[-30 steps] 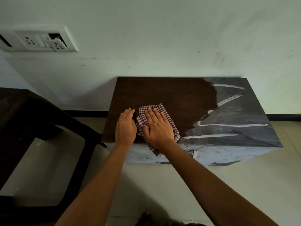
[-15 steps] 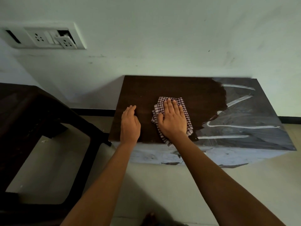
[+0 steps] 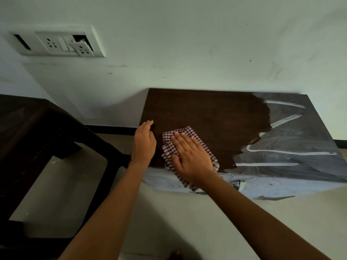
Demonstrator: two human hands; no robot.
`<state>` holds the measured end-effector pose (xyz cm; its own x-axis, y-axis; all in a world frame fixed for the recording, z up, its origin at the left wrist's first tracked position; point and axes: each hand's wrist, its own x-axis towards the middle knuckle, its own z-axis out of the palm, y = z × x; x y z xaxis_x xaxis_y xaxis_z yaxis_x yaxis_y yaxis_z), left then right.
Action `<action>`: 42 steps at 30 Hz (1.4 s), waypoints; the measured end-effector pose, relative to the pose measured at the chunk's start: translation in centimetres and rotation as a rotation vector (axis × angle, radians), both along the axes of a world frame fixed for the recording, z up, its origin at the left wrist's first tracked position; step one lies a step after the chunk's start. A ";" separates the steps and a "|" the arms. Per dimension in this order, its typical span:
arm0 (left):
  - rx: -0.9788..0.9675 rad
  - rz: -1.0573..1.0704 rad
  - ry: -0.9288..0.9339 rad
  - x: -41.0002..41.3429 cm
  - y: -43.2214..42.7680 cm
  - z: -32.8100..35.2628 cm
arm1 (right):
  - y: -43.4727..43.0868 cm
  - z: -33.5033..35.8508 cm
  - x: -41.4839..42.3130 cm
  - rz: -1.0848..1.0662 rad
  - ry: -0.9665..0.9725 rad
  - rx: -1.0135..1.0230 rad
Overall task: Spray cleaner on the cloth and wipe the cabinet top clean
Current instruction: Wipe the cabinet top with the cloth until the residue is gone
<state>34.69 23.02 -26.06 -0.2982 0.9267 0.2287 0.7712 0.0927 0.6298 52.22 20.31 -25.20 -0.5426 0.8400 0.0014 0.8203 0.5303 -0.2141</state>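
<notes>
A low cabinet stands against the wall; its top [image 3: 206, 113] is dark brown on the left and coated with grey-white dust streaks [image 3: 293, 147] on the right. My right hand [image 3: 191, 156] lies flat, fingers spread, pressing a maroon-and-white checked cloth [image 3: 169, 147] onto the front left part of the top; a corner of the cloth hangs over the front edge. My left hand [image 3: 143, 142] rests on the top's left edge, fingers together, holding nothing. No spray bottle is in view.
A dark wooden piece of furniture [image 3: 37, 137] stands to the left, close to the cabinet's corner. A white socket panel [image 3: 60, 44] with a loose socket is on the wall above it. Pale floor [image 3: 187, 212] lies in front of the cabinet.
My right hand slid the cloth away from me and then back toward the front edge, slightly left. My left hand shifted up along the left edge. The view tilted.
</notes>
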 end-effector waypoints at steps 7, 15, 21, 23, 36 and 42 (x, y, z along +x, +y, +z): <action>0.000 0.001 0.062 -0.1 0.6 -0.6 | 5.5 -0.2 1.8 -0.272 0.010 0.003; -0.003 -0.013 0.118 0.1 1.1 -0.3 | 9.8 0.2 -5.2 -0.318 0.056 -0.023; -0.030 -0.004 0.156 0.3 1.3 -0.2 | 8.0 -0.2 -5.8 -0.082 0.073 0.028; -0.028 -0.018 0.207 0.6 1.1 -0.1 | 7.8 -0.3 -4.3 -0.048 0.075 0.043; -0.038 -0.112 0.257 4.2 2.2 0.5 | 14.9 0.2 9.0 -0.484 0.034 -0.005; -0.041 -0.133 0.263 6.9 2.4 0.3 | 10.2 0.3 11.4 -0.558 -0.032 -0.004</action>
<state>41.64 25.47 -25.73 -0.1088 0.9637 0.2439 0.9147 0.0010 0.4042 63.66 30.55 -24.86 -0.0154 0.9998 -0.0112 0.9825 0.0131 -0.1859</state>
